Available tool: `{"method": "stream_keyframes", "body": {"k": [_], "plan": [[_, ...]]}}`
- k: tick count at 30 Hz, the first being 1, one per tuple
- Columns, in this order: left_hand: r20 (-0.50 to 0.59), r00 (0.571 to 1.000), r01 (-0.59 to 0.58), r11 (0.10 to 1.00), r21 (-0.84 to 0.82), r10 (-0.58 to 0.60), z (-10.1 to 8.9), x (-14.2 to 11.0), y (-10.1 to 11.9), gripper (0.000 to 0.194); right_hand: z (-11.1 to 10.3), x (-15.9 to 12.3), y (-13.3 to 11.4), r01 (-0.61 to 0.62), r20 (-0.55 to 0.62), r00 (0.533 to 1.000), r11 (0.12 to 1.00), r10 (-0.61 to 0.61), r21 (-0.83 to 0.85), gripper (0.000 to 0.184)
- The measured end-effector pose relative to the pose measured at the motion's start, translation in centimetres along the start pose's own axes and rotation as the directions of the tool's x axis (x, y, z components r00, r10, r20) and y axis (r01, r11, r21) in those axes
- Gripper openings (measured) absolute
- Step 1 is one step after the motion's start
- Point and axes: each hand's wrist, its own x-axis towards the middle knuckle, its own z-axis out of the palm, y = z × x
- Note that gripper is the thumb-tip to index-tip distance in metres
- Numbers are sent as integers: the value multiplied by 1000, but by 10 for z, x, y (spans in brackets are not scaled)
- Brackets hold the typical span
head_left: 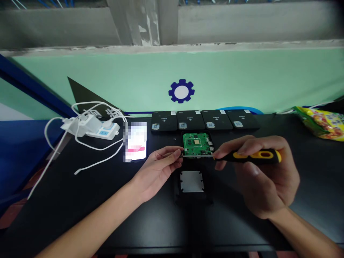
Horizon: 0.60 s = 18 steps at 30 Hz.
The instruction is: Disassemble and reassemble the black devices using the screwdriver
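Observation:
A green circuit board point(197, 144) lies in an opened black case at the middle of the black table point(80, 193). My left hand point(158, 168) pinches the board's front left corner, fingers closed on it. My right hand point(258, 175) grips a screwdriver with a black and yellow handle point(255, 156), its tip at the board's front right corner. In front of the board lies a black cover with a grey metal plate point(191, 181). A tiny screw point(174, 139) lies left of the board.
Several shut black boxes point(204, 119) stand in a row behind the board. A lit phone point(135, 141) lies to the left, beside a white power strip point(92, 128) with white cables. A yellow snack bag point(322, 123) is at the far right. A green wall rises behind.

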Motion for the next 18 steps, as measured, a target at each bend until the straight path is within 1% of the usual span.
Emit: {"method": "stream_keyframes", "body": {"k": [5,8,13,18], "plan": [[4,1000,2,1000,-14,-2,-1,1,-2,26,1,-1,-1,-8,0,1000,1000,8,-21,20],[-6,1000,12,1000,-21,-12,-2,1,-2,27,-1,-3,0,-22,20,1000,999,22,-43,20],[-10,1000,16,999,-33,-17,-2,0,-2,27,-2,-1,3,3,18,1000,1000,-3,-21,19],[-17,1000,4,1000,-1,-4,0,0,-1,28,-1,0,3,19,39,999,999,-17,-38,20]]}}
